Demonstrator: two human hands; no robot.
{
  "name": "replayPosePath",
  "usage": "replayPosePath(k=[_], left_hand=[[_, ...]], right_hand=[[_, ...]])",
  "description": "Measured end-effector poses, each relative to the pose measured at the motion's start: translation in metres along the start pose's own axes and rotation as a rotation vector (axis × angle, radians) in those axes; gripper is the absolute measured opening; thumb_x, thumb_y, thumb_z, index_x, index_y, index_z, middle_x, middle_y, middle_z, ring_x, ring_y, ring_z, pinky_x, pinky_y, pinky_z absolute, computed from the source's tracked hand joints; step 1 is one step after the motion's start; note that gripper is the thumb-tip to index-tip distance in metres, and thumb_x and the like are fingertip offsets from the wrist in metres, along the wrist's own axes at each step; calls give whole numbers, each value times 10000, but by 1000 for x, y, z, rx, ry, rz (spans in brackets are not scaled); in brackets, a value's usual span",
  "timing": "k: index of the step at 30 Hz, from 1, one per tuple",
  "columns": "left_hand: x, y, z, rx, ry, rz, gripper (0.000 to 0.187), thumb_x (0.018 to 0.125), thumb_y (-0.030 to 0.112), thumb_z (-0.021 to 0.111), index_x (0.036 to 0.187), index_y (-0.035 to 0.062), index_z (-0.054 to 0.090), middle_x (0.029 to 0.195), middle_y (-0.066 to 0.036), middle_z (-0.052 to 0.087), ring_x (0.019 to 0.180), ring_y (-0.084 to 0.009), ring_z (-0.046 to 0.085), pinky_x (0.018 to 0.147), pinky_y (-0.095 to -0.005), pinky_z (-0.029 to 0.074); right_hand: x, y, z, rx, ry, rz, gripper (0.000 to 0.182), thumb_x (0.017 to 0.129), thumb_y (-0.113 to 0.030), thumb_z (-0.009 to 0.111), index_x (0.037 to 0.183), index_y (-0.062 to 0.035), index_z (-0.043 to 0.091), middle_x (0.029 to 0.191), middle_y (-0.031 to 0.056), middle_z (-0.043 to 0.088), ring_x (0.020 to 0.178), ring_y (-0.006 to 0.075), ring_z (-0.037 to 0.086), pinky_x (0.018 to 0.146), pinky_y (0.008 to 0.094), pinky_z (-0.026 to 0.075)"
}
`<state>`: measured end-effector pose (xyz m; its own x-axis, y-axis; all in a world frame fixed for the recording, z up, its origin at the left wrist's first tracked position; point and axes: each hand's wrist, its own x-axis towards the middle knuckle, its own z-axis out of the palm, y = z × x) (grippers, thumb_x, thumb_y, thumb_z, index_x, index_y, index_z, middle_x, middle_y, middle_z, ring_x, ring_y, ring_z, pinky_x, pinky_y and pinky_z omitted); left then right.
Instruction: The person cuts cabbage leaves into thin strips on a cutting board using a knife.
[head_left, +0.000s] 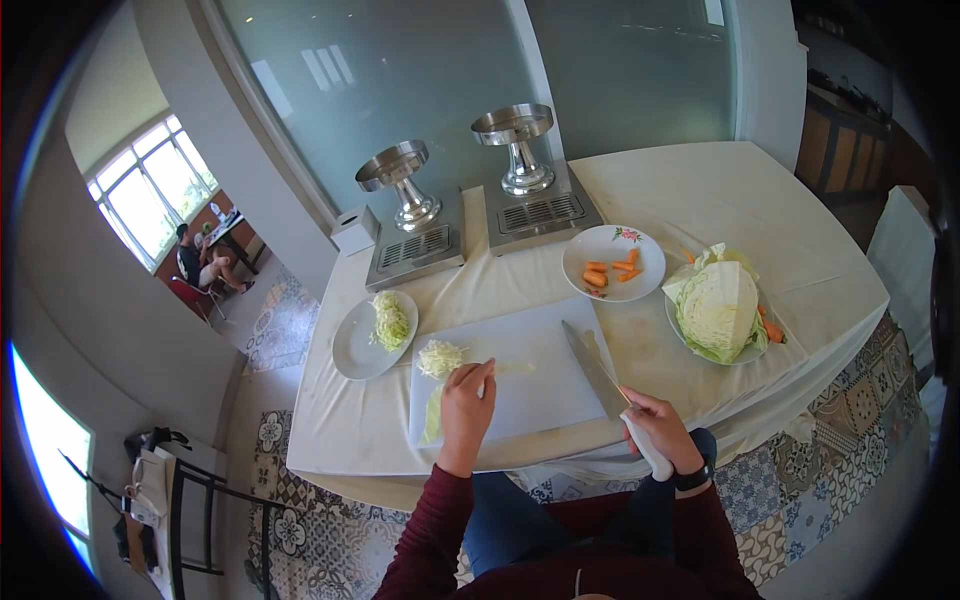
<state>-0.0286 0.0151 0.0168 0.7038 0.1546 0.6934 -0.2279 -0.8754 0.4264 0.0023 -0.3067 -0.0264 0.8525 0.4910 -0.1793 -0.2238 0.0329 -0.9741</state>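
My right hand (660,432) is closed around the white handle of a kitchen knife (590,365), whose blade slants over the right side of a white cutting board (560,400). Above the board's left part is my left hand (467,405), its fingers curled together; whether anything is between them is hidden. Just beyond those fingers lies a small heap of shredded cabbage (440,358). A pale green strip of cabbage leaf (433,415) rests at the board's left edge, beside my left hand. More shredded cabbage (390,322) sits on a white plate (355,345) to the left.
A flowered plate (575,265) holds several carrot pieces (597,275). At right, a cut cabbage (718,300) stands on another plate, with a carrot (772,328) beside it. Two metal stands (415,215) are at the back of the cloth-covered table (790,230). A person (195,260) sits far left.
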Motion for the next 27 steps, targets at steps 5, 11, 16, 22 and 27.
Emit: replayPosePath(k=[5,11,16,22,27], left_hand=[[-29,-1,26,96,-48,0,214,835,57,705,1039,63,769,1157,-108,690,1109,-324,612,969,-455,481],[-49,-29,-10,415,76,-278,163,856,142,707,1007,140,768,1282,-67,632,1263,-309,525,1084,-489,340],[-66,-43,-34,270,-22,-474,146,876,137,682,999,124,761,1133,-84,695,1159,-282,596,1036,-471,383],[-70,-58,-36,81,110,-318,145,882,21,654,994,5,746,1021,-167,705,973,-349,668,876,-435,520],[-67,-51,-58,82,187,-322,160,884,-34,644,1015,-27,737,997,-186,704,922,-356,686,819,-414,548]], right_hand=[[2,-14,20,-155,30,-17,532,1021,-110,561,1534,-38,436,743,51,626,531,128,596,515,292,517],[8,-25,39,-274,61,-9,508,1022,-104,566,1518,-55,473,717,37,603,510,113,575,497,280,501],[16,-25,53,-304,51,-47,501,1009,-105,579,1499,-43,495,707,36,602,502,115,575,493,281,500],[32,-38,67,-364,-17,-31,504,1016,-120,564,1505,-32,481,705,43,623,509,119,587,502,285,506],[42,-40,86,-388,-83,-56,506,1006,-126,544,1495,-13,484,704,65,625,520,139,614,524,308,524]])
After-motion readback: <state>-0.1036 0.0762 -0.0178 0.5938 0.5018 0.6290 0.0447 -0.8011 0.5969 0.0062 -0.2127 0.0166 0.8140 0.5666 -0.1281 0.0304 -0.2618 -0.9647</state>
